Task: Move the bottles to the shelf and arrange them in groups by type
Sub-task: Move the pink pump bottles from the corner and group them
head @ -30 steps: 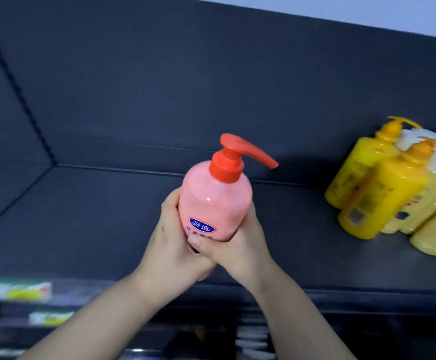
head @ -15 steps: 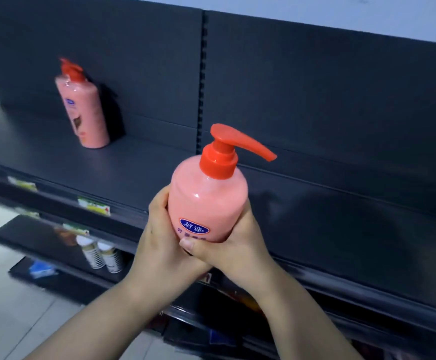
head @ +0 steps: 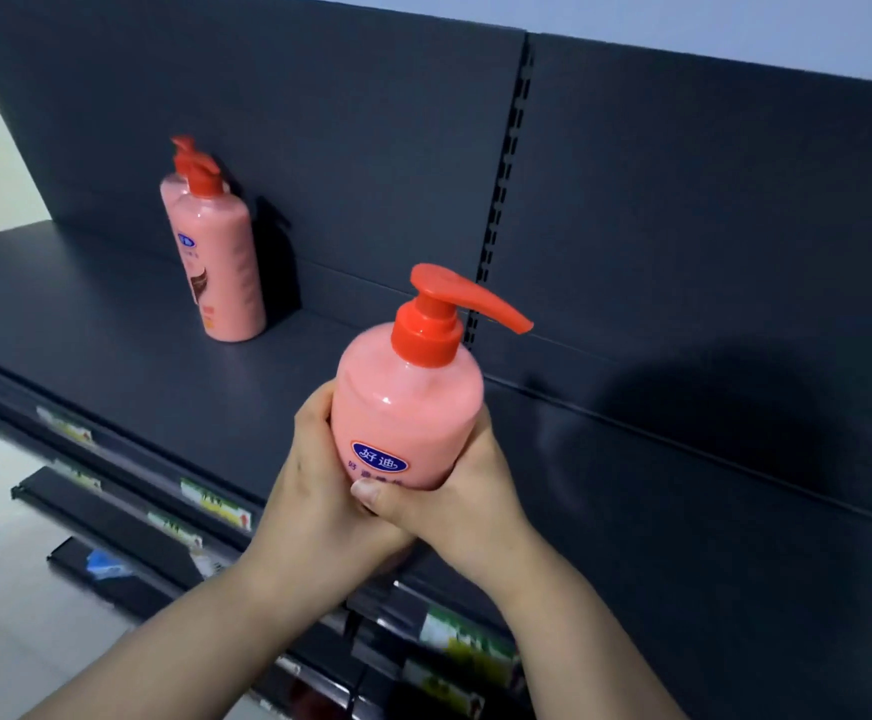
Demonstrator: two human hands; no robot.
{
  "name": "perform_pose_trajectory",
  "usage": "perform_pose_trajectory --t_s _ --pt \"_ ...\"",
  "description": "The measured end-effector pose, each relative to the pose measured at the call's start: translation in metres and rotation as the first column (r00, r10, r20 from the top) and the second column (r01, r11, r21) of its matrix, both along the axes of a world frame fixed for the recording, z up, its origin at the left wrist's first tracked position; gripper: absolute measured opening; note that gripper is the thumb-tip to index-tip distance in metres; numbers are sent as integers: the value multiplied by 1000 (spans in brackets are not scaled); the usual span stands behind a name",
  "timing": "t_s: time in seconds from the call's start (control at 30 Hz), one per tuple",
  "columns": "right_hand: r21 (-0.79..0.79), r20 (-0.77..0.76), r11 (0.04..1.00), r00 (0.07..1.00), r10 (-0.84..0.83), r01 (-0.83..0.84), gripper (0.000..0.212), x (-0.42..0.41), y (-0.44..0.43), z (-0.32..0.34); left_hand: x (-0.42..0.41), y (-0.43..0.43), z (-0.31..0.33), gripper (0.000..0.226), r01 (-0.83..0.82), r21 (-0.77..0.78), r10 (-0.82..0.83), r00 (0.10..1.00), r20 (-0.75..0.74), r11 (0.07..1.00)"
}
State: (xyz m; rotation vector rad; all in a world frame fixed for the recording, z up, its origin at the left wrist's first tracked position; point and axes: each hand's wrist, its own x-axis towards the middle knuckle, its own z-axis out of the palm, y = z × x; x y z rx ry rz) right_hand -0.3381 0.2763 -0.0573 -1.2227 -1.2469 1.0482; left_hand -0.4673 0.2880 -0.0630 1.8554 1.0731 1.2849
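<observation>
Broadly, the dark shelf [head: 111, 324] ran left to right, with two pink pump bottles [head: 226, 272] standing upright at its far left, one behind the other; the held pink bottle [head: 406, 407] hung upright over the shelf's near edge, well apart from them; left hand [head: 314, 491] and right hand [head: 457, 506] cupped its lower body, fingers curled round it; the carry seemed the step in hand; next it likely needed moving left and setting down beside that pair
</observation>
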Motion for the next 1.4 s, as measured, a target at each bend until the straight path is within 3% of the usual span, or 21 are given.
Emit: perform_pose_trajectory --t_s 0.13,0.37,0.63,0.93,1.13,1.23,1.4 --pt "15 3 1000 1000 9 -9 95 0 52 -1 -2 46 7 84 7 27 -5 998 -56 1000" --pt "0 22 992 992 125 -125 90 -49 119 -9 -52 98 -5 80 -117 7 118 992 -39 993" --pt "-66 68 990 990 127 -122 90 -125 179 -28 -129 163 -32 84 -82 -97 83 997 1 992" --pt "-74 84 997 996 -20 26 90 -249 263 -34 -251 272 -41 85 119 -175 -110 992 57 977" --pt "-74 96 984 984 -153 160 101 -284 303 -34 -280 340 -53 100 350 -245 -334 937 104 904" --pt "-37 178 947 935 -307 318 105 -291 311 -40 -281 360 -56 101 458 -302 -429 889 161 836" --pt "101 347 836 769 -538 539 94 -304 316 -44 -277 376 -54 104 433 -207 -425 901 82 878"
